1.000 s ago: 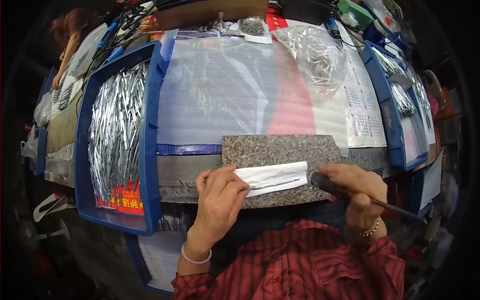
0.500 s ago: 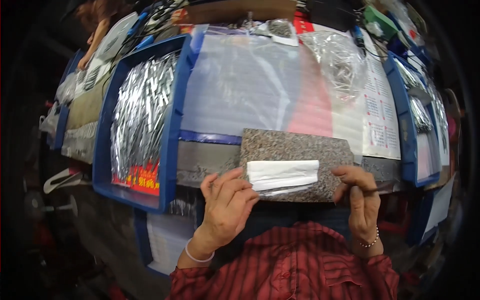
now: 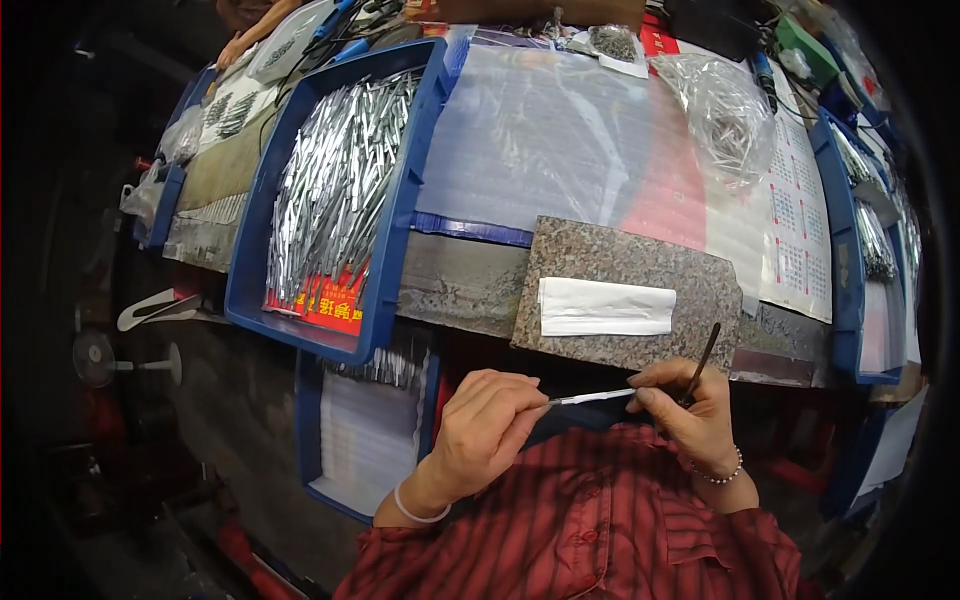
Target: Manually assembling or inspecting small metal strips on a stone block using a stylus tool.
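A slim, shiny metal strip [image 3: 596, 397] is stretched between my hands, in front of the granite slab's near edge. My left hand [image 3: 487, 425] pinches its left end with bent fingers. At the other end, the thumb and forefinger of my right hand [image 3: 692, 415] are closed on the strip. A thin dark rod [image 3: 704, 362] also sticks up from between the right hand's fingers. Just beyond both hands lies the speckled granite slab [image 3: 620, 248], with a folded white pad [image 3: 606, 308] of cloth or paper on it.
A blue tray [image 3: 402, 215] full of similar metal strips [image 3: 335, 190] stands left on the bench. Clear plastic sheeting [image 3: 530, 130] covers the middle. A plastic bag [image 3: 728, 130] of small parts and another blue tray [image 3: 846, 250] are on the right. Another person's arm [image 3: 262, 30] shows far left.
The metal strip has left the slab's front edge and is now held between both hands, nearer my body. My right hand has moved inward to its end. The whole view has shifted.
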`<state>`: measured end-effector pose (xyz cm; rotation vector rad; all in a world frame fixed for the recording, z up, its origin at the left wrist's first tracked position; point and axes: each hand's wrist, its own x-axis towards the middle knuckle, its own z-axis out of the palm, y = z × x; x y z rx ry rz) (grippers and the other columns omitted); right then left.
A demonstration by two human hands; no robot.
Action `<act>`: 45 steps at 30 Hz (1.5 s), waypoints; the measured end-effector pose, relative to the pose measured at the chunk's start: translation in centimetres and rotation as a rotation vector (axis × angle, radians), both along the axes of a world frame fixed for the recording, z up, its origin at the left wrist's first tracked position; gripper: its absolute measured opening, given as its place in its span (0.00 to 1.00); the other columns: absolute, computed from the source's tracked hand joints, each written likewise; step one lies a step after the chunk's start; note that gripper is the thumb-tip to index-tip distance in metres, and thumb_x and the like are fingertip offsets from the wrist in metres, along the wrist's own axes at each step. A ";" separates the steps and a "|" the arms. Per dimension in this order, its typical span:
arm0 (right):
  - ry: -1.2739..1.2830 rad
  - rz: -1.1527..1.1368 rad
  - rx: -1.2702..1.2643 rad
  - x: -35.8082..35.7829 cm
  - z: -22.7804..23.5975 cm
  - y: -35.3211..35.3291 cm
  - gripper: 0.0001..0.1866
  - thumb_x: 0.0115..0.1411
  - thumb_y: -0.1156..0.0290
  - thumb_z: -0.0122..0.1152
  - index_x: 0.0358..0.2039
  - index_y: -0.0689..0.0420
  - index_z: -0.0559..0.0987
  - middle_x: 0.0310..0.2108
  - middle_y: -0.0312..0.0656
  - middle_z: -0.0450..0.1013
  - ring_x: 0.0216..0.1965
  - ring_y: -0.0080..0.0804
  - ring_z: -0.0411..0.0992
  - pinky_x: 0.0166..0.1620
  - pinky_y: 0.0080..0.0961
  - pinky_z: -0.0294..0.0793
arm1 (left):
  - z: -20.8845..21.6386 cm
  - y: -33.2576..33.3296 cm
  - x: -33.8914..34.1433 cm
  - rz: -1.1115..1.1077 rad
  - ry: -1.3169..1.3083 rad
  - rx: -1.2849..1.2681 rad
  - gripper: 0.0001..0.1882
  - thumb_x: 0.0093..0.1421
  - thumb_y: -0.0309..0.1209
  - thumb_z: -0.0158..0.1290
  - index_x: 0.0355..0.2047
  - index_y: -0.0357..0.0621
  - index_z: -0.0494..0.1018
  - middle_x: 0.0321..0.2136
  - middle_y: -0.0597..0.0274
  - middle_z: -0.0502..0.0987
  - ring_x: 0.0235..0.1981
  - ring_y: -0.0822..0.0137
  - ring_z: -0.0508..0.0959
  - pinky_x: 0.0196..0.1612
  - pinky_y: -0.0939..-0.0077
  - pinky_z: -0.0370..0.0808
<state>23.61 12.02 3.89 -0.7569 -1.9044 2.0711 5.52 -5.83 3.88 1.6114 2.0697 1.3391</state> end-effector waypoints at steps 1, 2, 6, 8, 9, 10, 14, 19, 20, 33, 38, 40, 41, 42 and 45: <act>0.002 0.001 -0.002 0.0 -0.2 -0.2 0.06 0.60 0.78 0.61 0.38 0.66 0.79 0.30 0.42 0.78 0.30 0.25 0.79 0.34 0.19 0.77 | -0.1 -0.2 0.1 0.001 0.002 -0.002 0.10 0.48 0.16 0.61 0.31 0.37 0.75 0.28 0.54 0.79 0.35 0.56 0.81 0.39 0.67 0.75; 0.006 0.003 0.027 0.1 -0.3 -0.3 0.06 0.60 0.78 0.61 0.38 0.66 0.79 0.30 0.42 0.78 0.30 0.25 0.79 0.34 0.19 0.77 | -0.1 -0.3 0.2 0.005 -0.027 -0.009 0.09 0.48 0.16 0.61 0.31 0.37 0.75 0.28 0.54 0.79 0.35 0.56 0.81 0.39 0.68 0.75; 0.034 -0.008 0.044 0.4 -0.9 -0.8 0.06 0.61 0.77 0.61 0.37 0.66 0.79 0.28 0.41 0.78 0.30 0.25 0.78 0.34 0.19 0.76 | -0.4 -0.9 1.0 0.046 -0.124 -0.031 0.08 0.49 0.15 0.60 0.30 0.36 0.75 0.28 0.52 0.79 0.35 0.57 0.81 0.39 0.70 0.76; 0.038 -0.008 0.044 0.4 -1.1 -1.1 0.06 0.61 0.77 0.61 0.37 0.65 0.79 0.28 0.41 0.78 0.29 0.24 0.78 0.33 0.19 0.76 | -0.8 -1.4 1.1 0.047 -0.153 -0.041 0.09 0.50 0.16 0.60 0.31 0.36 0.75 0.30 0.52 0.79 0.34 0.56 0.81 0.39 0.68 0.75; 0.042 -0.014 0.047 0.4 -1.2 -1.3 0.06 0.61 0.77 0.61 0.37 0.65 0.79 0.28 0.41 0.78 0.29 0.24 0.78 0.33 0.19 0.76 | -0.9 -1.6 1.2 0.043 -0.184 -0.050 0.09 0.50 0.17 0.61 0.32 0.37 0.74 0.31 0.52 0.79 0.34 0.55 0.80 0.38 0.67 0.75; 0.041 -0.010 0.046 0.4 -1.2 -1.4 0.06 0.61 0.77 0.61 0.37 0.65 0.79 0.28 0.41 0.78 0.29 0.24 0.78 0.33 0.19 0.76 | -0.9 -1.8 1.2 0.047 -0.185 -0.050 0.09 0.50 0.17 0.61 0.32 0.37 0.74 0.31 0.52 0.79 0.34 0.55 0.80 0.38 0.67 0.75; 0.021 -0.003 0.044 0.2 -1.4 -1.6 0.06 0.60 0.77 0.61 0.37 0.65 0.79 0.27 0.41 0.78 0.29 0.24 0.78 0.33 0.19 0.76 | -1.3 -2.3 1.3 0.056 -0.254 -0.078 0.09 0.51 0.17 0.60 0.33 0.37 0.74 0.31 0.53 0.79 0.34 0.55 0.80 0.38 0.68 0.75; -0.002 0.039 0.066 -0.4 -1.6 -1.9 0.06 0.60 0.77 0.61 0.36 0.66 0.79 0.28 0.41 0.78 0.29 0.24 0.78 0.33 0.18 0.76 | -1.2 -2.9 0.9 0.083 -0.342 -0.152 0.06 0.54 0.17 0.58 0.33 0.34 0.76 0.30 0.54 0.79 0.33 0.64 0.81 0.36 0.77 0.76; -0.007 0.052 0.064 -0.6 -1.6 -2.2 0.06 0.60 0.77 0.61 0.36 0.66 0.79 0.28 0.41 0.78 0.29 0.24 0.78 0.33 0.18 0.75 | -1.0 -3.1 0.8 0.068 -0.395 -0.178 0.06 0.55 0.18 0.57 0.35 0.34 0.76 0.30 0.55 0.79 0.32 0.66 0.80 0.35 0.77 0.75; -0.107 0.349 0.263 -4.4 -2.6 -5.0 0.10 0.58 0.73 0.64 0.38 0.64 0.78 0.24 0.45 0.77 0.23 0.28 0.76 0.29 0.20 0.72 | -3.9 -12.8 -1.7 0.242 -0.528 -0.418 0.06 0.61 0.27 0.54 0.35 0.38 0.76 0.29 0.59 0.78 0.30 0.66 0.78 0.34 0.75 0.73; -0.083 0.372 0.280 -5.6 -2.5 -5.0 0.08 0.59 0.74 0.62 0.37 0.65 0.78 0.25 0.47 0.77 0.24 0.32 0.78 0.29 0.22 0.73 | -9.8 -17.3 -6.5 0.786 0.027 -0.407 0.05 0.59 0.26 0.54 0.33 0.38 0.76 0.31 0.50 0.79 0.33 0.52 0.80 0.35 0.65 0.75; -0.099 0.438 0.326 -5.8 -2.4 -5.3 0.08 0.58 0.75 0.62 0.37 0.65 0.78 0.27 0.48 0.77 0.26 0.38 0.78 0.30 0.24 0.74 | -12.9 -17.9 -8.8 0.891 0.226 -0.434 0.05 0.57 0.26 0.54 0.33 0.38 0.76 0.30 0.49 0.79 0.33 0.47 0.78 0.36 0.58 0.74; -0.101 0.488 0.366 -6.2 -1.8 -5.4 0.08 0.57 0.75 0.63 0.37 0.64 0.78 0.29 0.49 0.77 0.27 0.42 0.77 0.30 0.27 0.74 | -13.9 -17.8 -9.7 0.912 0.281 -0.480 0.06 0.56 0.27 0.54 0.33 0.39 0.75 0.28 0.49 0.78 0.32 0.47 0.77 0.36 0.56 0.73; -0.100 0.506 0.390 -6.3 -1.6 -5.6 0.08 0.57 0.75 0.63 0.37 0.64 0.78 0.28 0.49 0.76 0.27 0.42 0.77 0.29 0.27 0.74 | -15.0 -17.7 -10.3 0.911 0.284 -0.471 0.06 0.56 0.27 0.54 0.33 0.39 0.75 0.28 0.49 0.78 0.32 0.47 0.77 0.36 0.56 0.73; -0.122 0.548 0.446 -6.2 -1.5 -5.9 0.09 0.57 0.72 0.63 0.37 0.63 0.79 0.28 0.49 0.75 0.25 0.42 0.76 0.28 0.28 0.73 | -17.3 -17.0 -11.6 0.949 0.455 -0.512 0.05 0.57 0.31 0.54 0.27 0.43 0.73 0.26 0.52 0.75 0.32 0.51 0.76 0.36 0.55 0.70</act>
